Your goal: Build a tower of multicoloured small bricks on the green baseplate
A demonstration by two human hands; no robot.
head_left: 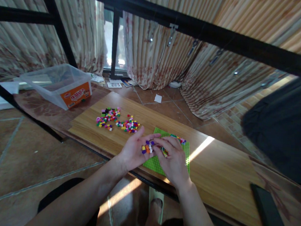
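Note:
My left hand (133, 152) is palm up with its fingers stretched out, cradling several small toy building bricks (147, 148) in purple, white, orange and yellow. Over that palm, the thumb and fingers of my right hand (173, 157) come together in a pinch beside the bricks; whatever is between the fingertips is too small to make out. Both hands are above a green studded baseplate (155, 167), partly covered by them. Coloured bricks (181, 139) are set along the baseplate's far edge, and more show behind my right fingers.
Two loose piles of mixed bricks, a left pile (109, 116) and a nearer pile (130, 124), lie on the wooden board (222, 168). A clear plastic tub (55, 83) stands at the left end. At the right end lies a dark flat object (270, 215). A black metal bar (200, 29) crosses ahead.

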